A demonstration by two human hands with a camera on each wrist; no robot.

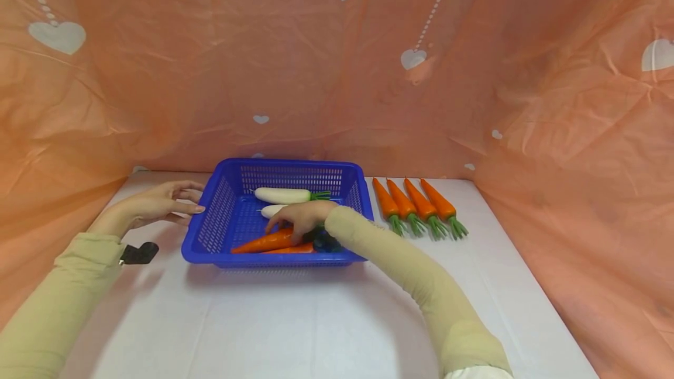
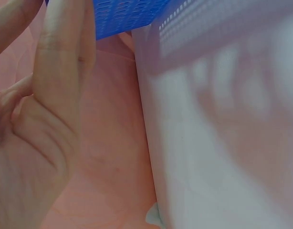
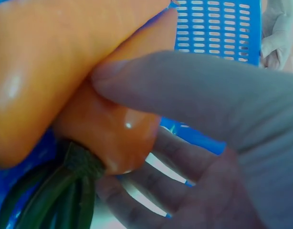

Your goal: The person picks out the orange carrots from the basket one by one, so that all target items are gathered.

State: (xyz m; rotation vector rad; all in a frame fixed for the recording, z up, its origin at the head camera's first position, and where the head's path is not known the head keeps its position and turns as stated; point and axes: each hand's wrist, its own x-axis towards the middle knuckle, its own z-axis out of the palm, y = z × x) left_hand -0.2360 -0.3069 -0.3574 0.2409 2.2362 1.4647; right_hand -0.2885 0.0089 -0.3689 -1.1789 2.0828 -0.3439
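Inside the blue basket (image 1: 223,224), my right hand (image 1: 308,218) grips an orange carrot (image 1: 263,243) near its leafy end. In the right wrist view the thumb lies along that carrot (image 3: 122,129), with curled fingers under its other side. A second carrot (image 1: 297,249) lies beside it, closer to the basket's front wall. Two white radishes (image 1: 281,195) lie farther back in the basket, one partly covered by the right hand. My left hand (image 1: 165,200) is at the basket's left side, fingers loosely extended and fingertips right at the rim.
Several carrots (image 1: 416,200) with green tops lie in a row on the white table (image 1: 253,320), to the right of the basket. An orange cloth (image 1: 316,75) with white hearts hangs behind and at both sides. A dark object (image 1: 139,253) sticks out at the left wrist.
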